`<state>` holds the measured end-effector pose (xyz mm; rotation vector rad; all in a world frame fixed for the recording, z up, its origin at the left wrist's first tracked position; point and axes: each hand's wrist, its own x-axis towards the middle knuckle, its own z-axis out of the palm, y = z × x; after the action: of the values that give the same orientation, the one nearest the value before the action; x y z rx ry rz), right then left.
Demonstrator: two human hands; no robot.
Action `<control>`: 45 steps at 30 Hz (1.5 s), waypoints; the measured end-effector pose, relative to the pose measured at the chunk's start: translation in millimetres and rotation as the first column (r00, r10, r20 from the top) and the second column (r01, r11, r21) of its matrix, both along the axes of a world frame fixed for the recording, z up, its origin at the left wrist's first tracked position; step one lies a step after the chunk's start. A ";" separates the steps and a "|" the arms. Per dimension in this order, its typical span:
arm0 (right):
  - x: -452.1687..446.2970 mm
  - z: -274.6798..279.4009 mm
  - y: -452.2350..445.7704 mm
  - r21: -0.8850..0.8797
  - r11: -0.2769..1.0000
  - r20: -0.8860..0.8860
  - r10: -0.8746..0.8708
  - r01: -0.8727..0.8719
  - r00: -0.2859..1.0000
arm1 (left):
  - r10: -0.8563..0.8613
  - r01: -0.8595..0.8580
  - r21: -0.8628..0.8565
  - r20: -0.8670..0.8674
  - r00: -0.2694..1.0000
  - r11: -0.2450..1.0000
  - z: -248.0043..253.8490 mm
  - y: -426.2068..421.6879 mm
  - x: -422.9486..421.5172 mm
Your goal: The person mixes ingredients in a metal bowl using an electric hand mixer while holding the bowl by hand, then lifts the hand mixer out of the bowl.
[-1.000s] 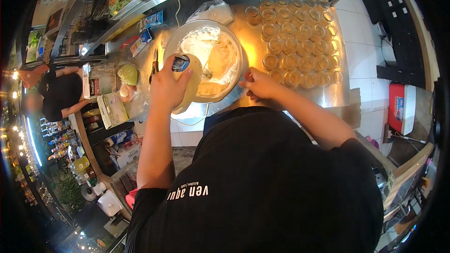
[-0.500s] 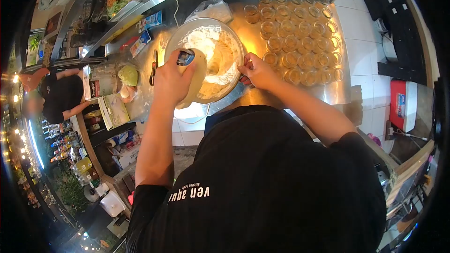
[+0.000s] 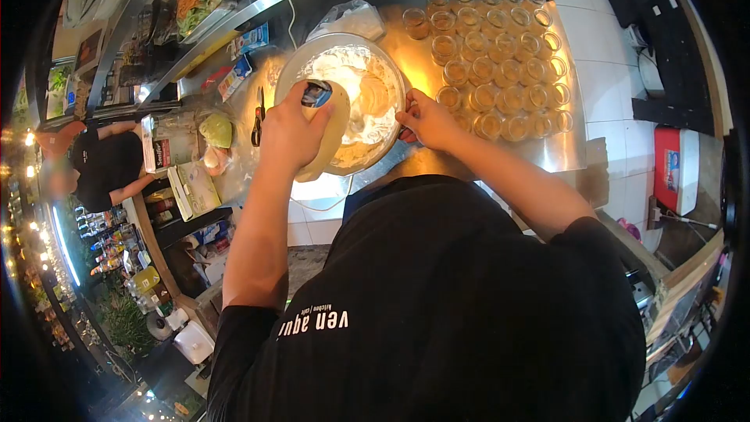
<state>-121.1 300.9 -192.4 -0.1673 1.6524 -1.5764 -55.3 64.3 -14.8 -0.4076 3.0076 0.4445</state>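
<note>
My left hand (image 3: 291, 129) is closed around the handle of a cream-coloured electric hand mixer (image 3: 336, 129), tilted over a large round mixing bowl (image 3: 291, 70). Pale whipped mixture (image 3: 375, 94) fills the bowl, whitish and swirled with tan patches. The beaters are hidden beneath the mixer body. At the bowl's right edge, my right hand (image 3: 426, 121) pinches the rim with thumb and fingers. Left of the mixer lies a pair of dark-handled scissors (image 3: 257, 129).
Many open glass jars (image 3: 500, 70) stand in rows on the steel table's right side. Behind the bowl is a plastic bag (image 3: 351, 19). Blue-and-white packets (image 3: 236, 76) and a green bundle (image 3: 216, 131) lie left. Another person (image 3: 108, 160) stands at far left.
The swirls in the mixture have shifted under the mixer. Both hands keep their grips, and the view has moved slightly.
</note>
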 end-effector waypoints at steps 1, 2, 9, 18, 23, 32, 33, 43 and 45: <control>-0.3 0.0 -0.9 -0.003 1.000 0.000 0.003 -0.003 1.000 | 0.020 -0.020 0.007 -0.022 1.000 1.000 1.1 5.1 -5.0; -0.3 -0.1 -1.2 0.001 1.000 0.006 -0.004 0.004 1.000 | 0.041 -0.041 0.015 -0.042 0.998 0.999 0.8 7.6 -9.2; -0.5 4.0 1.0 -0.011 1.000 0.030 0.011 -0.010 0.999 | 0.088 -0.087 0.043 -0.032 0.996 0.995 -0.5 2.3 -6.4; 12.0 4.8 5.1 -0.004 0.994 0.047 0.112 -0.112 0.993 | 0.160 -0.143 0.121 -0.151 0.976 0.982 -15.0 7.2 -15.2; 6.0 13.4 2.5 0.058 0.998 0.044 0.010 -0.012 0.999 | 0.135 -0.132 0.114 -0.015 0.991 0.985 -10.7 -19.4 -5.6; 22.4 13.7 5.5 0.038 0.961 0.239 0.257 -0.274 0.936 | 0.318 -0.294 0.228 -0.077 0.945 0.928 -39.2 -30.0 -8.7; 19.8 15.2 7.2 0.043 0.960 0.236 0.259 -0.276 0.937 | 0.316 -0.298 0.263 -0.030 0.948 0.918 -33.9 -28.6 -7.7; 27.4 6.7 -1.9 -0.030 0.999 0.113 -0.010 0.013 0.994 | 0.364 -0.303 0.318 -0.152 0.919 0.898 -49.3 -28.2 -9.7; 22.1 11.0 0.8 0.007 0.998 0.103 0.062 -0.063 0.993 | 0.344 -0.303 0.255 -0.136 0.929 0.918 -45.5 -33.3 -12.4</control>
<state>-99.1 301.8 -181.4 -0.1297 1.5613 -1.5041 -67.7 31.0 -60.2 -0.8974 3.0069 0.8909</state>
